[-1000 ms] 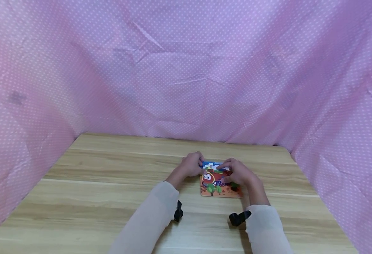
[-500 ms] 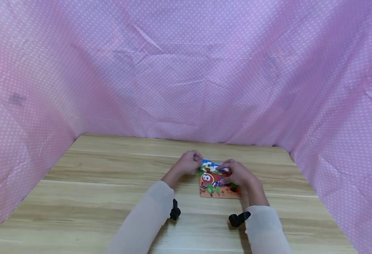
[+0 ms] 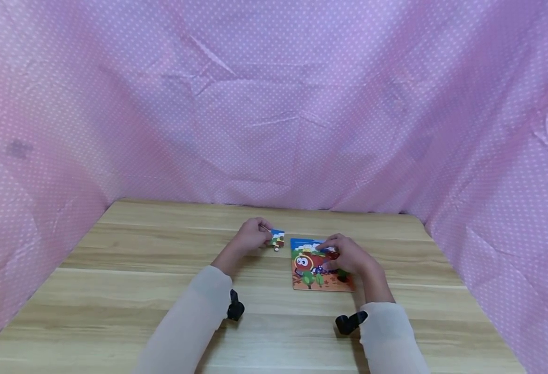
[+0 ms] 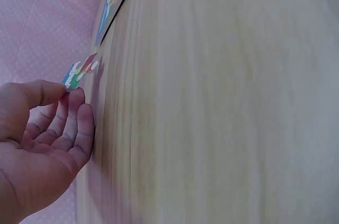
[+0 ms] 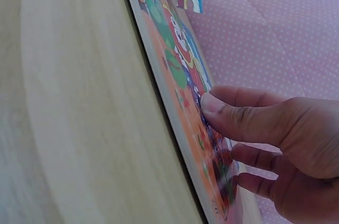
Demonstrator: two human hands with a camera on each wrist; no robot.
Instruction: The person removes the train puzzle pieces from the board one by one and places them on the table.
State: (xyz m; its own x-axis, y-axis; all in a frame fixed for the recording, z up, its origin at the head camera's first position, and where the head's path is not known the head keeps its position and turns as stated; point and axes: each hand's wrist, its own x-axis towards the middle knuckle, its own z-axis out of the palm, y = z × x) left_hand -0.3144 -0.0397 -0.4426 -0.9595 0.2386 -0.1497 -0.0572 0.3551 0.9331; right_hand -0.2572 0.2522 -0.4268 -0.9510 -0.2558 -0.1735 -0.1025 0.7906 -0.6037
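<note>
Left hand (image 3: 251,235) has a little puzzle piece (image 3: 278,238) pinched between thumb and fingertips, blue on top with white, green and brown bits, and it's off near the tabletop's (image 3: 115,285) far edge, just left of the puzzle's far left corner and not touching it. The puzzle (image 3: 312,266) itself lies flat right of the middle, closer to the far edge than most of the tabletop, with a big-eyed red cartoon critter and green leaves on orange ground. Right hand (image 3: 350,254) is kinda just resting on its right half, thumb and fingers apart, tips on the surface, not clamped on anything. Pink polka-dot cloth (image 3: 274,104) hangs behind the far edge.
</note>
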